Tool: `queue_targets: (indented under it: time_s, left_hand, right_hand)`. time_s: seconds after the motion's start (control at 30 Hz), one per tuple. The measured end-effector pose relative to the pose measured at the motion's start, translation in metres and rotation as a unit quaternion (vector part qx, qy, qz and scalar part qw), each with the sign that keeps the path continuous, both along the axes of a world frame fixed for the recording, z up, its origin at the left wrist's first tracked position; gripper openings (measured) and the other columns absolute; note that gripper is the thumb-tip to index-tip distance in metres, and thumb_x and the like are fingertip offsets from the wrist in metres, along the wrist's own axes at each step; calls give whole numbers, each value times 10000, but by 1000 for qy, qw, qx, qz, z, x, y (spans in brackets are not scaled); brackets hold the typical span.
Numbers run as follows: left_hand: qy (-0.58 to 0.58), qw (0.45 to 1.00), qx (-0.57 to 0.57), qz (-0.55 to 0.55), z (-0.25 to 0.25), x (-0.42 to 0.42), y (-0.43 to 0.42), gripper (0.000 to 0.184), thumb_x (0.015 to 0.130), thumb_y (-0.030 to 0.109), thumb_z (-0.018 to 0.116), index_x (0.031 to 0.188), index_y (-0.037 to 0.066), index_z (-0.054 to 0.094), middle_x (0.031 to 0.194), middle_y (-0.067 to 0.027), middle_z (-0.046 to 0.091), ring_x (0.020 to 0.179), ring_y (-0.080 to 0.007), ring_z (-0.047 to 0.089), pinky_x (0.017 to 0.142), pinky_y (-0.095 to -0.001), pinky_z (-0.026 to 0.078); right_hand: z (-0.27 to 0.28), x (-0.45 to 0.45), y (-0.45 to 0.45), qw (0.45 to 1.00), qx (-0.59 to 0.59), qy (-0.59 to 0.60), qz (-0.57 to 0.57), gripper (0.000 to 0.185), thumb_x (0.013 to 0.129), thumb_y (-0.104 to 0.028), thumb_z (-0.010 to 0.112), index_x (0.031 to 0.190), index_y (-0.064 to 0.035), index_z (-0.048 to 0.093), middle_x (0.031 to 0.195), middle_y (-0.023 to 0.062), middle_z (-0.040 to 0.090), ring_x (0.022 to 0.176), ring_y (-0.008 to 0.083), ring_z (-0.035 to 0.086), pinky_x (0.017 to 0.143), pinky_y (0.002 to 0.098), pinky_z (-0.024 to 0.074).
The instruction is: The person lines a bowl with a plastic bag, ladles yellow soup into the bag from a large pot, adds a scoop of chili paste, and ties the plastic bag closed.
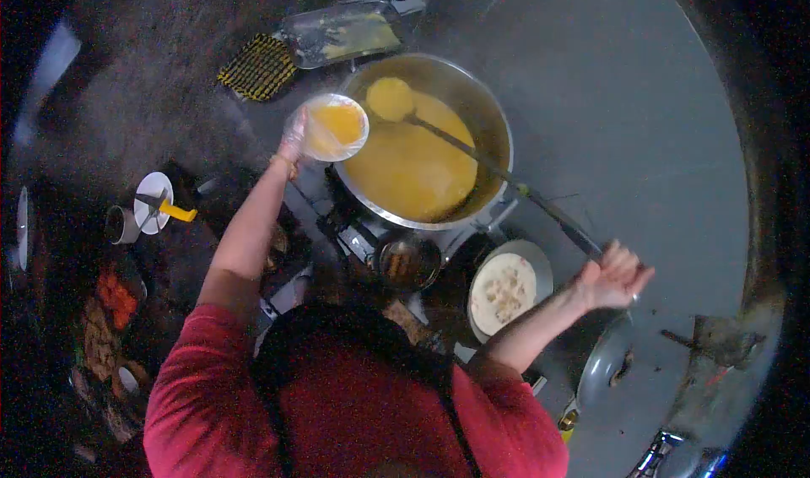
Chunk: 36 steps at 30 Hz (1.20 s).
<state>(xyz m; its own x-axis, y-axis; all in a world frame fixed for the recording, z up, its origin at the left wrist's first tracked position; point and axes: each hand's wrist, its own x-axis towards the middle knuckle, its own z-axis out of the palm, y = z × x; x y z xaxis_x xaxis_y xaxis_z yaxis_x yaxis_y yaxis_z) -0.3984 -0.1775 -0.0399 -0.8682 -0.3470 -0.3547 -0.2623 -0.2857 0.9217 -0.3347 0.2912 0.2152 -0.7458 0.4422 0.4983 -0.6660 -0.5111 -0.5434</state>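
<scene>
My left hand (pixel 294 134), in a clear plastic glove, grips a white-rimmed bowl (pixel 361 145) with orange-yellow liquid in it. The bowl is held at the left rim of a large metal pot (pixel 506 153). Thick yellow soup (pixel 413 178) partly fills the pot. My right hand (pixel 614 275) is closed round the far end of a long dark ladle handle (pixel 472 151). The ladle's head (pixel 391 99) is full of soup and sits over the back left of the pot, close to the bowl. Whether it touches the soup's surface I cannot tell.
Behind the pot lie a clear tray (pixel 337 35) and a yellow-black woven mat (pixel 258 67). Nearer me are a small glass-lidded pan (pixel 407 260) and a pan of pale food (pixel 506 292). Scissors (pixel 173 211) rest on a white plate at left; a lid (pixel 606 361) stands right.
</scene>
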Motion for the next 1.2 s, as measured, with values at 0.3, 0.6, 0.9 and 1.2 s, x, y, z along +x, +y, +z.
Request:
queue_targets:
  time_s: [0.3,0.6,0.9,1.2]
  left_hand:
    - [20,977,210,-33,37,-25,76,638,819,568,373,1259,106,374,1238,-68,438,1088,-202,467,913,-352,377]
    - [225,909,334,-105,5,-52,73,561,842,494,400,1248,107,384,1216,-59,458,1054,-191,490,894,-342,404]
    - [169,964,203,30,55,77,-35,540,858,496,348,1232,112,409,1204,-58,476,1064,-204,485,915,-358,383]
    - [155,972,-57,169,16,292,-192,441,913,361,317,1203,43,412,1129,-68,491,1040,-155,460,896,-297,367]
  right_hand:
    - [59,73,28,979,32,165,116,457,867,-239,423,465,-163,221,421,-19,202,401,101,171,450,260,199]
    - [67,72,62,997,23,45,-64,433,897,-279,346,493,-164,242,446,-13,202,410,106,192,479,273,238]
    - [-7,-4,-165,776,590,182,-134,273,756,-123,501,506,-62,411,466,42,377,399,160,352,431,324,308]
    - [-124,-21,-340,615,709,232,255,364,687,-147,659,529,-15,359,469,67,349,418,191,331,442,319,267]
